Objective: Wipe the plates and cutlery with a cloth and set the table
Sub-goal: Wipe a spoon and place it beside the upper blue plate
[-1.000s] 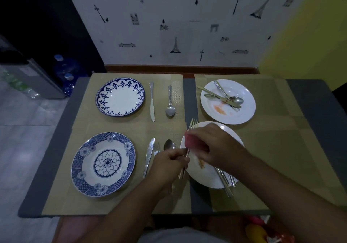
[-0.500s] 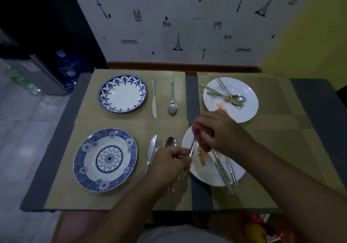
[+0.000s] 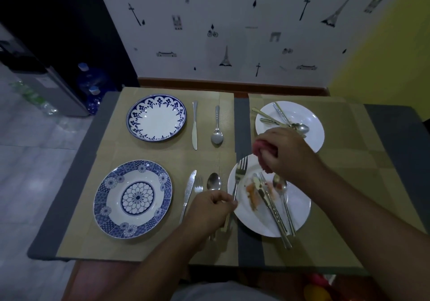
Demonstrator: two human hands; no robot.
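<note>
My left hand (image 3: 210, 206) grips the handle of a fork (image 3: 239, 175), whose tines point away over the rim of the near white plate (image 3: 295, 217). My right hand (image 3: 285, 153) holds a bunched pink cloth (image 3: 263, 153) just beyond the fork's tines, apart from them. The near white plate carries orange smears, a knife, a fork and a spoon (image 3: 280, 184). A far white plate (image 3: 311, 126) holds more cutlery. On the left lie two blue patterned plates (image 3: 132, 198) (image 3: 156, 117), each with a knife and spoon beside it.
Tan placemats (image 3: 111, 154) cover a grey table (image 3: 76, 161) set against a white wall with black stickers. Water bottles (image 3: 89, 84) and a dispenser stand on the floor at the far left. A yellow wall lies to the right.
My right hand has slid the pink cloth up along the fork and off past its tines, toward the far white plate. The left hand keeps its grip on the fork handle.
</note>
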